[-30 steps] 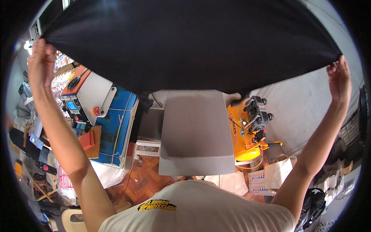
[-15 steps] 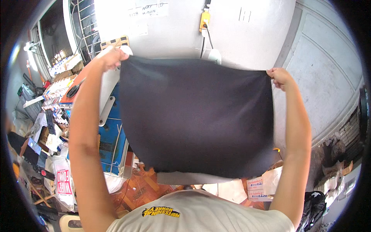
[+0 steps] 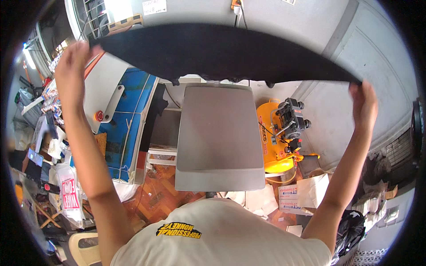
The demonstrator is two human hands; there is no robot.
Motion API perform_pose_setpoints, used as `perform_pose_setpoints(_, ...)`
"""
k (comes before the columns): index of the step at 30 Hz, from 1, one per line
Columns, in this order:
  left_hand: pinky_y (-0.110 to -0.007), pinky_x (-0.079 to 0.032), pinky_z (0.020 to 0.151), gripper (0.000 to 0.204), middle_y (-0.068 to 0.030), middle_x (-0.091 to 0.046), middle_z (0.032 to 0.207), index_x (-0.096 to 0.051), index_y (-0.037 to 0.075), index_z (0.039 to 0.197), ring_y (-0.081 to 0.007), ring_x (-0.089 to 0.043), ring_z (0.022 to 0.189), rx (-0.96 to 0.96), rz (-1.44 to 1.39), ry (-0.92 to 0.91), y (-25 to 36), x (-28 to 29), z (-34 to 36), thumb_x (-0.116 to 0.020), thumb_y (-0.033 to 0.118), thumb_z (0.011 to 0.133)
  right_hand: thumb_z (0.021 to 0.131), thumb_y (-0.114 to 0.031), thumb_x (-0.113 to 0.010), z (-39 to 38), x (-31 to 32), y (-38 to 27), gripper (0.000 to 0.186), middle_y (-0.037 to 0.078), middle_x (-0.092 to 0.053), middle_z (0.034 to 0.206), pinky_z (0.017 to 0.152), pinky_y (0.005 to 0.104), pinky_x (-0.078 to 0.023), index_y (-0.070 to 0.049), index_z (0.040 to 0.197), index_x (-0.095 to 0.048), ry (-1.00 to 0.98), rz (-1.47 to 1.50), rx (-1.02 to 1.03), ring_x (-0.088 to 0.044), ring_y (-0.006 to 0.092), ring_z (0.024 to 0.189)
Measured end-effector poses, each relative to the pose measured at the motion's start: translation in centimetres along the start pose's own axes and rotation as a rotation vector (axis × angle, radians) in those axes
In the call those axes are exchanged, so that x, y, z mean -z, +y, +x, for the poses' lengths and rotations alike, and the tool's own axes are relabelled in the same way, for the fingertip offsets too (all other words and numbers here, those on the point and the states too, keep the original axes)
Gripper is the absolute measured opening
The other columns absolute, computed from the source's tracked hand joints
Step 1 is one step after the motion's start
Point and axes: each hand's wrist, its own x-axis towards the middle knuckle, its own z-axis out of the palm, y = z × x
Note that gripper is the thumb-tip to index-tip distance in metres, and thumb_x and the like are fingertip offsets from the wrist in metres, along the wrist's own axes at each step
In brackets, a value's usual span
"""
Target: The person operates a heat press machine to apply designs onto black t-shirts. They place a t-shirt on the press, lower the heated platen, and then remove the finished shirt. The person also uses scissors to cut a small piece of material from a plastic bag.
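Note:
A black piece of fabric [image 3: 222, 51] is stretched wide across the far side, raised in the air, its lower edge ragged in places. One corner is pinched in my left hand [image 3: 74, 62], slightly smeared by motion. At the other end, my right hand [image 3: 364, 104] grips the opposite corner, lower than the left. In front of me, below and nearer than the fabric, is a flat grey padded board [image 3: 219, 128] with rounded corners. What lies behind the fabric is hidden.
To the left stands a blue-topped machine [image 3: 133, 95] with a red button [image 3: 99, 116]. A yellow air compressor [image 3: 277, 142] is right of the board. Cardboard boxes [image 3: 293, 199] sit at lower right, a beige chair [image 3: 82, 248] at lower left. A wall and door close off the back.
The fabric has swung up and away from me, uncovering the grey board and the compressor. My hands have moved farther apart, the left outward and the right outward and lower.

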Motion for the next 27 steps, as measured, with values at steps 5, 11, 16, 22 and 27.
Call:
perform_pose_setpoints(5,-0.029,-0.047,0.082,0.015,-0.0037,-0.066,0.092,-0.069,0.001,0.095,-0.0143,-0.060,0.089,0.102,0.064,-0.158,-0.8,2.2,-19.3,-0.067,0.016,0.097,0.102,-0.028,-0.059,-16.9,1.8,7.4,0.023,0.003,-0.067,0.091,0.072,0.0250,-0.041,-0.008,0.099,-0.067,0.240,-0.129,-0.155,-0.057,0.0127,0.079)
perform_pose_setpoints(11,-0.029,-0.051,0.075,0.017,-0.0079,-0.067,0.094,-0.070,-0.001,0.102,-0.0145,-0.064,0.084,0.467,0.122,-0.196,-8.4,-3.3,-35.8,-0.075,0.001,0.086,0.094,-0.008,-0.072,-27.5,6.8,22.1,0.029,0.007,-0.065,0.107,0.073,0.0238,-0.049,0.000,0.119,-0.061,0.187,-0.423,-0.415,-0.059,0.0111,0.093)
perform_pose_setpoints(16,-0.029,-0.054,0.075,0.033,-0.0085,-0.069,0.101,-0.068,0.000,0.119,-0.0161,-0.067,0.087,0.764,0.182,-0.346,-16.3,-2.2,-43.3,-0.072,-0.001,0.086,0.091,-0.004,-0.073,-29.7,6.4,24.8,0.048,0.008,-0.063,0.114,0.085,0.0354,-0.050,-0.001,0.134,-0.053,0.181,-0.321,-0.997,-0.059,0.0178,0.103)
perform_pose_setpoints(22,-0.028,-0.052,0.071,0.026,-0.0057,-0.067,0.102,-0.063,0.003,0.121,-0.0160,-0.064,0.084,1.295,-0.239,-0.100,-15.4,0.0,-44.5,-0.062,0.006,0.095,0.094,-0.004,-0.067,-34.7,11.1,26.9,0.040,0.010,-0.064,0.117,0.088,0.0477,-0.050,-0.006,0.131,-0.053,0.238,-0.038,-1.214,-0.062,0.0247,0.103)
perform_pose_setpoints(27,-0.027,-0.049,0.066,0.024,-0.0070,-0.062,0.102,-0.055,0.006,0.122,-0.0164,-0.062,0.084,1.455,-0.401,0.056,-14.8,2.4,-46.6,-0.056,0.004,0.097,0.096,-0.007,-0.061,-37.5,10.7,24.7,0.029,0.004,-0.066,0.108,0.075,0.0380,-0.049,-0.011,0.124,-0.057,0.330,0.087,-1.196,-0.062,0.0200,0.089)
